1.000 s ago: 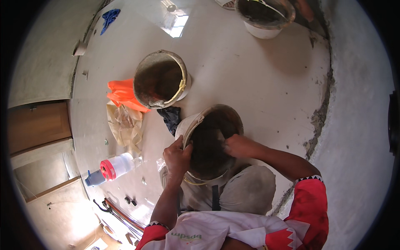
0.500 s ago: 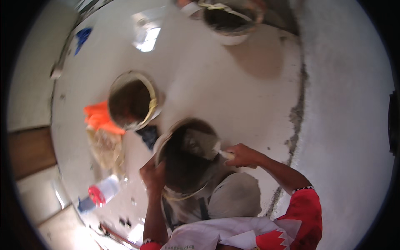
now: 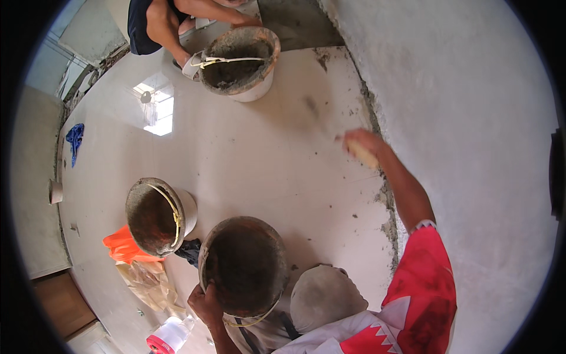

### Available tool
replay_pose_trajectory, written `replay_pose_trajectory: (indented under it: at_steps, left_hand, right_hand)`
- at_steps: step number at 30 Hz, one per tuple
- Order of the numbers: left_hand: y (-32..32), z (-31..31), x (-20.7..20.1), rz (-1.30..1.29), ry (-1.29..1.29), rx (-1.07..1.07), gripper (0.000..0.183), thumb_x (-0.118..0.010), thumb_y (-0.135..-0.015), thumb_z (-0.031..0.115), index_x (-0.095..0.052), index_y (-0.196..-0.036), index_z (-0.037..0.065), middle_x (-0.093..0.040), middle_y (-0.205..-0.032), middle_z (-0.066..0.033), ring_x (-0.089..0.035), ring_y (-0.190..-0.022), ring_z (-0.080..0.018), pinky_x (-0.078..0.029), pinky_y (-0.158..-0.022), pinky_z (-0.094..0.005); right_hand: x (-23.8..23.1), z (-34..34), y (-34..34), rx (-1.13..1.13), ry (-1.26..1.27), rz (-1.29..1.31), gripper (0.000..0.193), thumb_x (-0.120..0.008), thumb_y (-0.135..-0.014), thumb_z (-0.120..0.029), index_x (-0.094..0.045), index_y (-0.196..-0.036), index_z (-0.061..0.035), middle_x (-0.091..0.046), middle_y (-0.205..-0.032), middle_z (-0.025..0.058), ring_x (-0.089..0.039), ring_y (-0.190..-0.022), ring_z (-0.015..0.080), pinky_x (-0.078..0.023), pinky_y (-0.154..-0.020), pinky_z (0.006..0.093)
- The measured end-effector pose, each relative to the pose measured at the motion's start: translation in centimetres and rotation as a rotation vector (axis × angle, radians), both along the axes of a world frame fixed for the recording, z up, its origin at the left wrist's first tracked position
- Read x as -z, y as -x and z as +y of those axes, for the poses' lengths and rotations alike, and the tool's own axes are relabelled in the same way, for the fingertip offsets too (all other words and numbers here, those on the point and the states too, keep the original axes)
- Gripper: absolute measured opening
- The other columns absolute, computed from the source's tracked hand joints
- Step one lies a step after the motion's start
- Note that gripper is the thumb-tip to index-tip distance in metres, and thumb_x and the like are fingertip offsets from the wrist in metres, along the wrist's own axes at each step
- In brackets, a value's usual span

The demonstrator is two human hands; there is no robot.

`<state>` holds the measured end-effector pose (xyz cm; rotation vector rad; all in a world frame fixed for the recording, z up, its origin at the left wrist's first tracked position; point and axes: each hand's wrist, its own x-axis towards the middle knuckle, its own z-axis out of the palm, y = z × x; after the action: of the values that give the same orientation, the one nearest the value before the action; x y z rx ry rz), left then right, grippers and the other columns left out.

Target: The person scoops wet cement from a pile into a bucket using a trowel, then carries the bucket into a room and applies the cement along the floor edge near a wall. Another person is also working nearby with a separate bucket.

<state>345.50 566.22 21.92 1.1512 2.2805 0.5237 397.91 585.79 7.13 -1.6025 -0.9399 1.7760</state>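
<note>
My left hand point(image 3: 206, 304) grips the near left rim of a mortar-smeared bucket point(image 3: 272, 236), which tilts toward me by my knee. Its inside is dark, with a thin yellow handle hanging at the near side. My right hand point(image 3: 364, 145) reaches out over the floor beside the wall, closed around the pale handle of a trowel point(image 3: 362, 154). The trowel's blade is smeared by motion and hard to make out. A dark blurred smudge shows on or above the floor just beyond that hand.
A second bucket point(image 3: 190, 213) stands to the left beside an orange cloth point(image 3: 127, 246) and a crumpled plastic bag point(image 3: 154, 287). At the far end a person's arm point(image 3: 215, 10) reaches behind a third bucket point(image 3: 259, 88). A wall point(image 3: 471, 147) borders the floor point(image 3: 265, 165) on the right.
My right hand has lifted the trowel out of the bucket and swung it forward along the wall. My left hand stays on the rim. The view has shifted, showing more of the far person.
</note>
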Motion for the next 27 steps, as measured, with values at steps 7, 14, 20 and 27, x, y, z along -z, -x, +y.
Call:
replay_pose_trajectory:
  at_steps: [7,14,20,27]
  left_hand:
    - [-0.2,0.1,-0.1,-0.033,0.007,-0.022,0.026,-0.063,-0.079,0.017,-0.067,-0.071,-0.007,-0.058,-0.051,-0.0068,-0.053,-0.047,-0.0144,-0.043,-0.049,-0.0323]
    - [0.0,-0.1,0.6,-0.031,0.025,-0.057,0.027,-0.064,-0.079,0.018,-0.064,-0.068,-0.007,-0.060,-0.054,-0.0092,-0.054,-0.048,-0.0152,-0.045,-0.051,-0.0336]
    - [0.4,-0.8,1.3,0.004,-0.005,-0.028,0.027,-0.064,-0.082,0.015,-0.060,-0.064,-0.004,-0.056,-0.054,-0.0027,-0.048,-0.050,-0.0082,-0.040,-0.049,-0.0289]
    - [0.2,-0.8,1.4,0.023,0.007,-0.027,0.028,-0.064,-0.080,0.017,-0.062,-0.066,-0.007,-0.058,-0.054,-0.0076,-0.051,-0.050,-0.0132,-0.042,-0.051,-0.0347]
  right_hand:
    - [5.0,4.6,-2.8,0.452,-0.001,-0.096,0.035,-0.062,-0.085,-0.033,-0.063,-0.103,-0.0027,-0.065,-0.081,0.0100,-0.061,-0.060,0.0163,-0.051,-0.052,0.0303]
    - [8.2,8.2,-0.5,0.639,-0.299,-0.343,0.042,-0.062,-0.082,-0.030,-0.059,-0.107,0.0034,-0.065,-0.087,0.0157,-0.066,-0.066,0.0255,-0.053,-0.062,0.0387]
    - [8.6,14.2,-0.4,0.701,-0.321,-0.595,0.047,-0.059,-0.082,-0.024,-0.054,-0.120,0.0033,-0.065,-0.097,0.0197,-0.067,-0.085,0.0323,-0.052,-0.075,0.0438]
    - [10.6,13.9,-3.4,0.798,-0.245,-0.611,0.058,-0.056,-0.082,-0.022,-0.046,-0.134,0.0030,-0.059,-0.120,0.0308,-0.057,-0.112,0.0451,-0.045,-0.095,0.0495]
